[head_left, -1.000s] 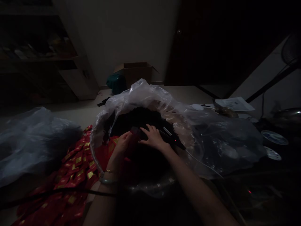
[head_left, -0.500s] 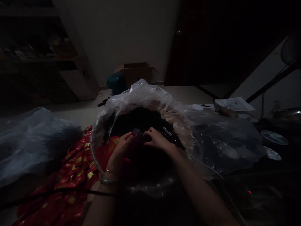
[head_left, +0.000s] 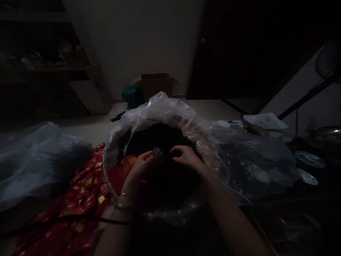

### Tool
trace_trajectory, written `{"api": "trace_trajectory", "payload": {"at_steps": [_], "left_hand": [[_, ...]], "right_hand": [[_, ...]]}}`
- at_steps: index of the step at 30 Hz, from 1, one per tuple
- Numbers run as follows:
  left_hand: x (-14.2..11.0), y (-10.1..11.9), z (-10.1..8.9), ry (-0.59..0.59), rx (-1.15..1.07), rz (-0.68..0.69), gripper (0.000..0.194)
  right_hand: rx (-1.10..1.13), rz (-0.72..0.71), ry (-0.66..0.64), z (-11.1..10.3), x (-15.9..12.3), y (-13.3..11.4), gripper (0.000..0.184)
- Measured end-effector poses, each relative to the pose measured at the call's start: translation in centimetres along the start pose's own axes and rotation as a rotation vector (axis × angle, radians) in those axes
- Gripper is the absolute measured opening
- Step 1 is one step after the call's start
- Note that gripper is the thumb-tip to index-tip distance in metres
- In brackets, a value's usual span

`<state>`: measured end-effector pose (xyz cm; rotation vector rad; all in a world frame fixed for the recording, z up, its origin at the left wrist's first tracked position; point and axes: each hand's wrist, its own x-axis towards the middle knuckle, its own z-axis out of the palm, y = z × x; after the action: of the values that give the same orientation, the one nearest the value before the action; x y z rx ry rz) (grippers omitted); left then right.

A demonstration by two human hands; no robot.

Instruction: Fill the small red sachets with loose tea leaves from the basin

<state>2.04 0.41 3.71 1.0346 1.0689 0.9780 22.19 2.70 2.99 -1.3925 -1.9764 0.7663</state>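
Pinching a small clear-topped bag at the center of the frame, a person's left hand meets the right hand just beside it, fingers curled in a narrow curve; whether they grip anything cannot be told in the dim light. Red packets spill across the lower left. Beneath the hands, dark shreds fill a container lined with plastic sheeting. Farther off, at upper center, a cardboard box stands beside a teal bundle, with a dark door at upper right.
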Motion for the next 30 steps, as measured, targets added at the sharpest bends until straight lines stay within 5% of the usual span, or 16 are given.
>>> {"api": "trace_trajectory", "payload": {"at_steps": [6,14,20,25,30], "left_hand": [[0.5,-0.5,0.6,-0.045,0.027,0.006,0.039],[1.0,-0.6,0.9,-0.015,0.047,0.019,0.034],[1.1,-0.9,0.8,-0.024,0.047,0.029,0.038],[1.4,-1.5,0.2,0.022,0.046,0.067,0.050],[2.0,-2.5,-0.2,0.093,-0.088,0.101,0.057]], "right_hand": [[0.288,-0.076,0.279,-1.1,-1.1,-2.8,0.020],[0.406,-0.118,0.228,0.5,-1.7,-4.4,0.055],[0.458,-0.182,0.178,0.8,-1.7,-4.2,0.037],[0.287,-0.180,0.444,0.4,-1.5,-3.9,0.027],[0.063,-0.354,0.196,0.6,-1.8,-4.0,0.019]]}}
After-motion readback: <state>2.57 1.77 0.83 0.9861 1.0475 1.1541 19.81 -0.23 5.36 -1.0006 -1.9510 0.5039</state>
